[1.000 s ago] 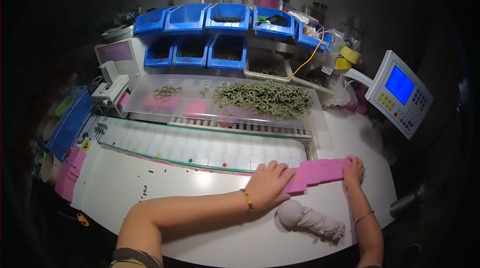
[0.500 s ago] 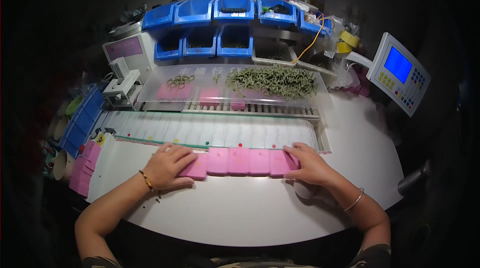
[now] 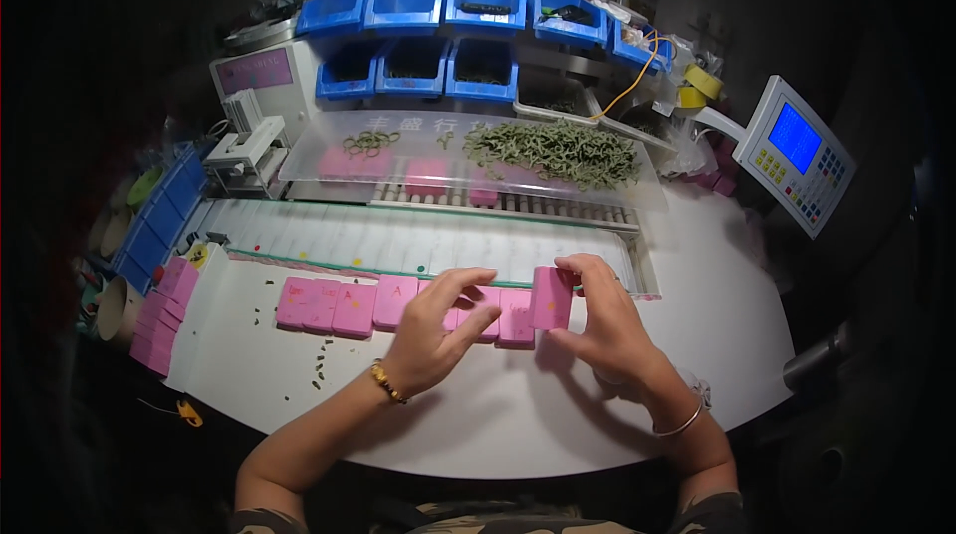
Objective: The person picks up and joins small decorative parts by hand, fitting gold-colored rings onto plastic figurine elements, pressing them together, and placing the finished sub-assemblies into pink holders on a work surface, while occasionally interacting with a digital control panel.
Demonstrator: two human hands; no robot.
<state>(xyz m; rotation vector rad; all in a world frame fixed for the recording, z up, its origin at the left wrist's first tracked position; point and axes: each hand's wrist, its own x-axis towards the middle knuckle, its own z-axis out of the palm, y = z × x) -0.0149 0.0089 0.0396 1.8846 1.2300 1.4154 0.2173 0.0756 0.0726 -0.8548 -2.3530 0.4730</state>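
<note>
Currently, the right hand [image 3: 609, 323] pinches a pink block [image 3: 551, 299] by its right side, fingers toward the top and thumb low, at the right end of a row of pink blocks [image 3: 352, 310] on the white worktop [image 3: 428, 420]. The block looks raised and tipped up, though whether its lower edge touches anything, I cannot tell. The left hand [image 3: 430, 323] hangs over the row – thumb and fingers spread, nothing visible between them – and hides some blocks behind it. A light, even pinch on the edges probably serves best here. Keeping the left fingers curved and high should avoid nudging the row, whose edges are already uneven. Small dark crumbs [image 3: 320, 365] lie in front – best kept from getting beneath a block.
</note>
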